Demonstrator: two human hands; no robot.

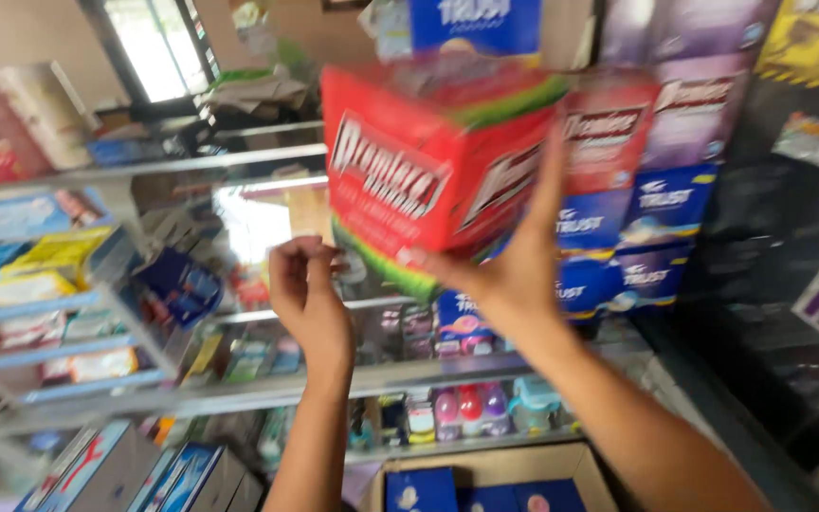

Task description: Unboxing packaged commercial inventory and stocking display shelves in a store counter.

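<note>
Far left I see glass shelves (68, 313) stacked with blue and yellow packs (45, 261), blurry. My left hand (307, 294) is raised with fingers curled in loosely, gripping nothing, just beside the red box's lower left corner; contact unclear. The red box (428, 161), with a green band, is up high, tilted, carried on my right hand (514, 270), palm under its right side, fingers spread. Right of that, stacked blue and purple boxes (665, 204). Below, an open carton (485, 469).
</note>
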